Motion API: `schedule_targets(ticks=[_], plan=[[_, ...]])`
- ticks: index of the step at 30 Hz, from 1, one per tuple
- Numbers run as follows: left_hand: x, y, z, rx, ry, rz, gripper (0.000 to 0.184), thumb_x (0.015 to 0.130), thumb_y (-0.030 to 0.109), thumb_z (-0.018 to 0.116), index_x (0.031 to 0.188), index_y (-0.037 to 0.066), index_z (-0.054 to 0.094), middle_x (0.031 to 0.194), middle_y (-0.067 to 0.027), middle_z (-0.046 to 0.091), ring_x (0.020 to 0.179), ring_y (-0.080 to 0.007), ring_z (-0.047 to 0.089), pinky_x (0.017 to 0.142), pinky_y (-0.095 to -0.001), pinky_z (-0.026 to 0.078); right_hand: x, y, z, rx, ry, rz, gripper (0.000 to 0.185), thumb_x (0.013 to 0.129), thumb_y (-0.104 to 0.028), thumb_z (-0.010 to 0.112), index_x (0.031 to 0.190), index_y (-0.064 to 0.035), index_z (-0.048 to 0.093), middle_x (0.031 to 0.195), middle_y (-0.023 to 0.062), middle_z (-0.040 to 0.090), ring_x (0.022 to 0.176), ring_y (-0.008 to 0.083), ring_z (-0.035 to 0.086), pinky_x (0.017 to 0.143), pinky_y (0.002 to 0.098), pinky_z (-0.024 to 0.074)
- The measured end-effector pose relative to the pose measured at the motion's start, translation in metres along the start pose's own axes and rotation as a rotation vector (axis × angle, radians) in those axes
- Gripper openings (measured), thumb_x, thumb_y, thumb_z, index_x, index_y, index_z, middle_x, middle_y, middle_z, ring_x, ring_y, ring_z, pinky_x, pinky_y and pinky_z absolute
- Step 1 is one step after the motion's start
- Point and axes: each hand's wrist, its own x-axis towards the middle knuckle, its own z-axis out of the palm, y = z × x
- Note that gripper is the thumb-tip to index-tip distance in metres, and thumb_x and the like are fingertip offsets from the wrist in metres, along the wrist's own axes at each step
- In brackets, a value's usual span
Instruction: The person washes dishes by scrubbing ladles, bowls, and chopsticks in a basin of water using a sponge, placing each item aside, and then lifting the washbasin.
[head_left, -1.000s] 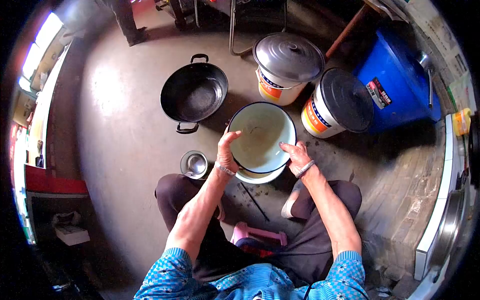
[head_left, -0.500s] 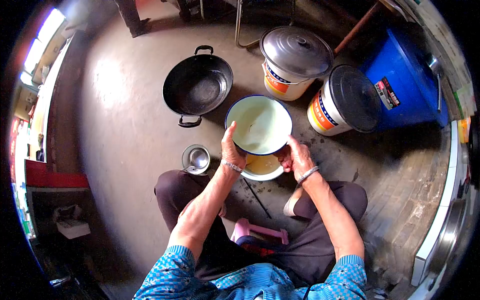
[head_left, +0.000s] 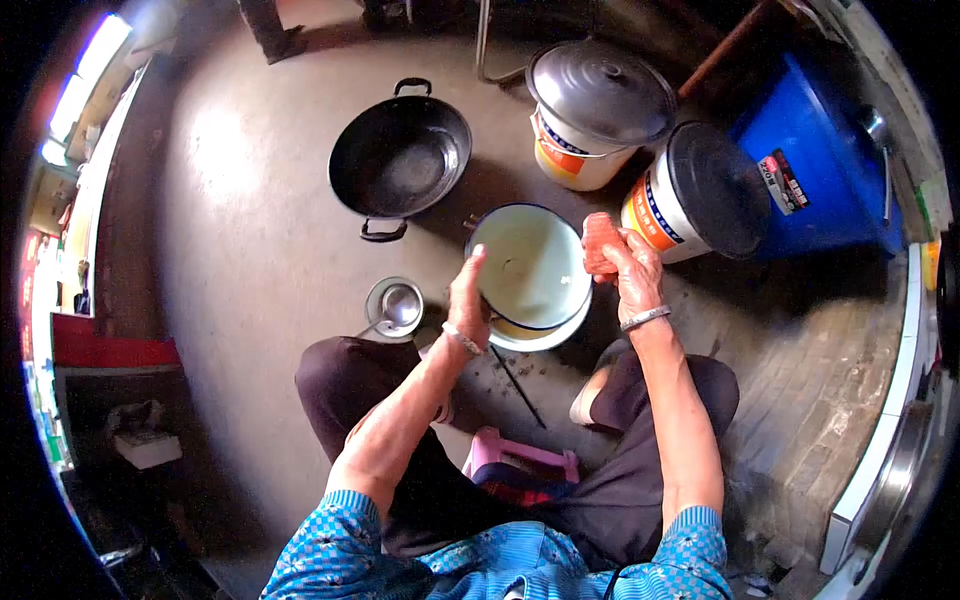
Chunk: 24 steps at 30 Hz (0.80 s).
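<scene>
My left hand (head_left: 467,300) grips the left rim of an enamel basin (head_left: 530,265), pale green inside with a dark blue rim. The basin is tilted towards me and has a little dark mark on its inner wall. My right hand (head_left: 637,270) holds a salmon-pink sponge (head_left: 601,243) at the basin's right rim. Below, partly hidden by the tilted basin, is a second, white basin (head_left: 558,338) with yellowish liquid in it. Whether the two basins touch, I cannot tell.
A black wok (head_left: 400,155) stands on the floor ahead. Left of the basins is a small metal bowl (head_left: 394,306) with a ladle. Lidded buckets (head_left: 582,165) and a blue tub (head_left: 815,160) stand to the right. A dark stick (head_left: 517,388) lies near a pink stool (head_left: 525,455).
My right hand has moved up and right from the basin's lower rim, and the sponge now shows in it. My left hand stays on the left rim of the basin, which remains tilted.
</scene>
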Motion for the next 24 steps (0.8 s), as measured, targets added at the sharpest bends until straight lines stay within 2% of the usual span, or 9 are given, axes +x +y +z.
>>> schedule_targets(ticks=[2, 8, 11, 14, 15, 17, 18, 22, 24], plan=[[0.000, -0.015, 0.003, 0.287, 0.125, 0.138, 0.067, 0.082, 0.044, 0.059, 0.132, 0.004, 0.041, 0.129, -0.0122, 0.047, 0.115, -0.0226, 0.047, 0.100, -0.0349, 0.033, 0.004, 0.015, 0.008, 0.080, -0.013, 0.059, 0.024, 0.077, -0.005, 0.055, 0.100, 0.0009, 0.055, 0.086, 0.0074, 0.061, 0.067, 0.0138, 0.059, 0.057, 0.0264, 0.0502], [-0.037, -0.018, 0.034, 0.913, -0.042, 0.374, 0.077, 0.078, 0.049, 0.061, 0.135, 0.004, 0.035, 0.119, -0.0230, 0.051, 0.113, -0.0290, 0.048, 0.096, -0.0357, 0.036, -0.007, 0.038, 0.033, -0.365, -0.044, -0.167, 0.023, 0.072, -0.001, 0.053, 0.094, -0.0003, 0.059, 0.088, 0.0067, 0.063, 0.076, 0.0155, 0.058, 0.074, 0.0297, 0.0471], [-0.036, -0.006, 0.017, 0.682, -0.007, 0.382, 0.070, 0.076, 0.040, 0.061, 0.131, 0.001, 0.040, 0.119, -0.0212, 0.053, 0.108, -0.0279, 0.051, 0.093, -0.0322, 0.038, -0.022, 0.027, 0.043, -0.095, -0.365, 0.090, 0.017, 0.072, 0.003, 0.053, 0.088, -0.0005, 0.059, 0.083, 0.0042, 0.062, 0.073, 0.0104, 0.057, 0.067, 0.0240, 0.0476], [-0.033, 0.011, -0.040, 0.497, 0.087, 0.341, 0.052, 0.075, 0.029, 0.058, 0.116, -0.002, 0.051, 0.110, -0.0182, 0.057, 0.103, -0.0277, 0.053, 0.090, -0.0324, 0.040, -0.031, 0.007, 0.046, -0.196, -0.359, -0.003, 0.014, 0.074, 0.003, 0.053, 0.086, -0.0015, 0.058, 0.079, 0.0056, 0.062, 0.067, 0.0111, 0.058, 0.060, 0.0225, 0.0477], [-0.033, 0.007, -0.078, 0.869, 0.164, 0.611, 0.044, 0.075, 0.027, 0.056, 0.108, -0.002, 0.053, 0.104, -0.0165, 0.058, 0.098, -0.0277, 0.054, 0.087, -0.0347, 0.042, -0.027, 0.010, 0.039, -0.189, -0.318, -0.083, 0.016, 0.074, 0.004, 0.053, 0.088, -0.0006, 0.057, 0.084, 0.0073, 0.063, 0.073, 0.0116, 0.059, 0.068, 0.0229, 0.0486], [-0.038, 0.013, -0.120, 0.666, 0.377, 0.493, 0.039, 0.075, 0.024, 0.052, 0.104, -0.001, 0.052, 0.099, -0.0142, 0.057, 0.089, -0.0284, 0.056, 0.079, -0.0374, 0.046, -0.025, 0.001, 0.023, -0.124, -0.250, -0.040, 0.017, 0.073, 0.003, 0.054, 0.089, 0.0001, 0.058, 0.085, 0.0080, 0.063, 0.074, 0.0127, 0.061, 0.069, 0.0242, 0.0499], [-0.039, 0.020, -0.128, 0.086, 0.472, 0.103, 0.042, 0.074, 0.022, 0.051, 0.109, 0.000, 0.048, 0.099, -0.0137, 0.056, 0.087, -0.0291, 0.057, 0.076, -0.0380, 0.047, -0.025, -0.003, 0.017, -0.050, -0.207, -0.024, 0.017, 0.073, 0.001, 0.055, 0.089, 0.0002, 0.060, 0.083, 0.0077, 0.064, 0.073, 0.0126, 0.061, 0.069, 0.0236, 0.0498], [-0.047, 0.017, -0.181, -0.057, 0.761, 0.084, 0.048, 0.072, 0.019, 0.047, 0.114, -0.005, 0.041, 0.108, -0.0245, 0.051, 0.092, -0.0367, 0.057, 0.074, -0.0510, 0.053, -0.020, -0.008, -0.012, 0.044, -0.174, 0.080, 0.019, 0.076, -0.001, 0.057, 0.095, -0.0001, 0.057, 0.091, 0.0102, 0.063, 0.079, 0.0180, 0.063, 0.072, 0.0287, 0.0518], [-0.036, -0.001, -0.224, -0.208, 0.777, 0.173, 0.035, 0.073, 0.010, 0.049, 0.103, -0.008, 0.044, 0.102, -0.0261, 0.049, 0.081, -0.0434, 0.058, 0.059, -0.0566, 0.057, -0.017, -0.001, -0.022, 0.031, -0.124, 0.007, 0.019, 0.076, -0.002, 0.058, 0.095, -0.0004, 0.057, 0.092, 0.0098, 0.063, 0.079, 0.0181, 0.062, 0.071, 0.0288, 0.0513]])
